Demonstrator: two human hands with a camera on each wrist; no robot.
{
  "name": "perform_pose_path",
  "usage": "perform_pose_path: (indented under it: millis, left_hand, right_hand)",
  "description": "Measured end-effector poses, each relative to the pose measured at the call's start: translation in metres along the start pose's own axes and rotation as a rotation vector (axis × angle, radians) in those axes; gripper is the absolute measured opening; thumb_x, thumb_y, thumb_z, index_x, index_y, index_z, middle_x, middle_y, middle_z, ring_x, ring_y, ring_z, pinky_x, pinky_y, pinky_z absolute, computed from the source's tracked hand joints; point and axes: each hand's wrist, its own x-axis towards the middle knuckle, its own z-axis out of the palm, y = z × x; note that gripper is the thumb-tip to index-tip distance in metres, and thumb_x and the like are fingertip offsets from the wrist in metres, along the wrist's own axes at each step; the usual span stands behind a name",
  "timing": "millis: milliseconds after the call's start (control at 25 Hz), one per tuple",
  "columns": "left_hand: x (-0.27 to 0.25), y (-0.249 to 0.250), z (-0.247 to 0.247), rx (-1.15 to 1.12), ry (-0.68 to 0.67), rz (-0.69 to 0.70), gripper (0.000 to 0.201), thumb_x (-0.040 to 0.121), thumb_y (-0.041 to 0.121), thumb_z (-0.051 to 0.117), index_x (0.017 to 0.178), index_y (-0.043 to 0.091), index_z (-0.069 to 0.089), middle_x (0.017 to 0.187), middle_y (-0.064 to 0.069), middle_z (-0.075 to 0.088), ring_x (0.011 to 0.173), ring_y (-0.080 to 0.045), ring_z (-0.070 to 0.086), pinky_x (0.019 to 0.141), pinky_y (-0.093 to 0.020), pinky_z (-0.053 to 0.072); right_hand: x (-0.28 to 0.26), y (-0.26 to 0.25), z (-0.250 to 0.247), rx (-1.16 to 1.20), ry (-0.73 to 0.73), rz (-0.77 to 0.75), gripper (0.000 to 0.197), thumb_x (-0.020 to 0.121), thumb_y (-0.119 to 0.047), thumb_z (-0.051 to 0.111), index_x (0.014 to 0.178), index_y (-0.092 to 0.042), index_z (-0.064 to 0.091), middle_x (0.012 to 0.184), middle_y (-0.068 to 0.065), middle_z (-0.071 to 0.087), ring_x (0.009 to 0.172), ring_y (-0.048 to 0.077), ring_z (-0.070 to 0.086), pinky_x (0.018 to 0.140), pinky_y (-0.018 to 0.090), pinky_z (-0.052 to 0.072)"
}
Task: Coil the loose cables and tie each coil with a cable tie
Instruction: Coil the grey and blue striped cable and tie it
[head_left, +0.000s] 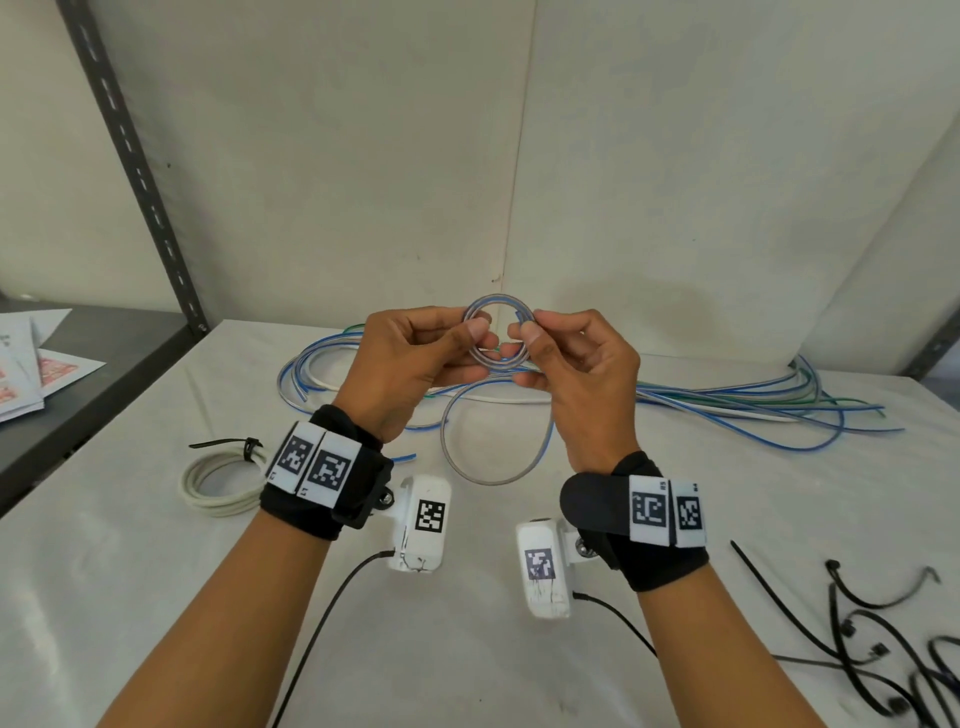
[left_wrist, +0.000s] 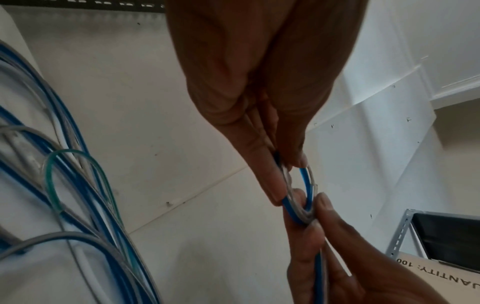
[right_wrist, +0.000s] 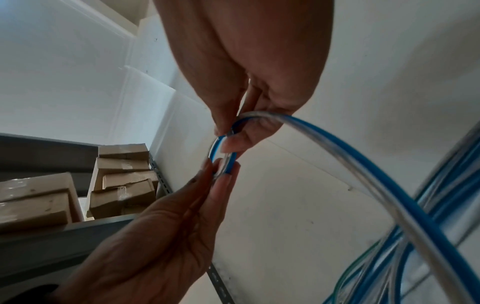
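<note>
Box (left_wrist: 441, 275) print reads "QUANTITY: 100", partly cut off. Your left hand (head_left: 410, 364) and right hand (head_left: 582, 374) fingers pinch a round, glossy clear-and-blue cable coil (head_left: 498, 332) above the bench (head_left: 156, 545).

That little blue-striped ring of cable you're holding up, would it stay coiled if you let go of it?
Probably not. The blue-striped coil keeps its tight ring only while the left hand and right hand pinch opposite sides. Its free tail arcs in a wide springy loop, so it looks stiff enough to unwind. The white coil lies flat, tied.
</note>
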Motion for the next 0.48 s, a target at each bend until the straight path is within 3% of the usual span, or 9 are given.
perform_pose_path:
  millis: [160,280,360,480]
  left_hand:
    - [0.0,0.003,-0.004,0.105,-0.124,-0.033,0.028,0.093,0.017,0.068,0.118,0.006,0.071,0.105,-0.017,0.076,0.1,-0.029,0.073,0.083,-0.037,0.062]
    - [0.0,0.004,-0.013,0.249,-0.205,-0.024,0.024,0.09,0.015,0.071,0.112,0.004,0.074,0.101,-0.017,0.076,0.098,-0.032,0.073,0.086,-0.044,0.061]
    - [0.0,0.003,-0.014,0.304,-0.192,-0.02,0.021,0.087,0.012,0.074,0.106,0.003,0.076,0.095,-0.019,0.076,0.09,-0.029,0.074,0.086,-0.047,0.061]
    - [0.0,0.001,-0.009,0.321,-0.119,0.012,0.02,0.086,0.012,0.077,0.103,0.002,0.077,0.089,-0.018,0.077,0.082,-0.028,0.075,0.081,-0.048,0.062]
  right_hand:
    - [0.006,-0.004,-0.012,-0.103,-0.125,-0.041,0.006,0.092,-0.002,0.069,0.093,-0.008,0.067,0.089,0.011,0.077,0.076,0.023,0.075,0.06,0.025,0.056]
    - [0.008,-0.007,-0.022,-0.273,-0.27,-0.048,0.009,0.091,-0.002,0.071,0.09,-0.011,0.068,0.086,0.007,0.077,0.075,0.018,0.075,0.06,0.026,0.056]
    - [0.009,-0.01,-0.026,-0.349,-0.32,-0.061,0.008,0.09,-0.005,0.072,0.089,-0.012,0.069,0.086,0.007,0.077,0.077,0.019,0.075,0.062,0.026,0.056]
    - [0.008,-0.011,-0.025,-0.363,-0.282,-0.08,0.01,0.09,-0.006,0.072,0.088,-0.015,0.069,0.084,0.01,0.076,0.078,0.019,0.075,0.062,0.024,0.055]
